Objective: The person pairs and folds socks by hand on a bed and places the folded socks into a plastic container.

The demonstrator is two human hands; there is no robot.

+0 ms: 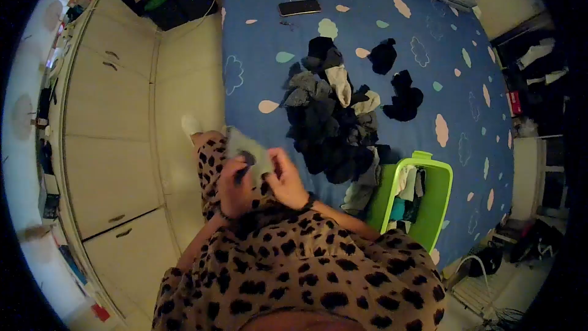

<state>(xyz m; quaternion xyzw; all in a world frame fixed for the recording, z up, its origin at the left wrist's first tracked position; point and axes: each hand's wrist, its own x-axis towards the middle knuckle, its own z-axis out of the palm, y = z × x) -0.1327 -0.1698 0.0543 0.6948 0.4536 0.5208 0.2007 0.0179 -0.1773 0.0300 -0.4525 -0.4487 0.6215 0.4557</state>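
Observation:
A light grey sock (236, 142) with a dark patch is held over my lap at the bed's left edge. My left hand (236, 189) is closed on its near part, where something dark shows between the fingers. At the sock's right side, my right hand (285, 182) pinches the fabric, slightly blurred. Ahead and to the right lies a heap of socks (324, 122), mostly black and dark grey with a few pale ones. Two smaller black bundles, one (383, 56) above the other (404, 97), rest apart from the heap.
A green plastic bin (445, 199) holding folded fabric pieces stands on the bed right of the heap. A phone (299, 7) lies farther back on the blue patterned sheet (257, 43). Pale cabinets (116, 110) line the left, with a dark box (184, 6) near the bed.

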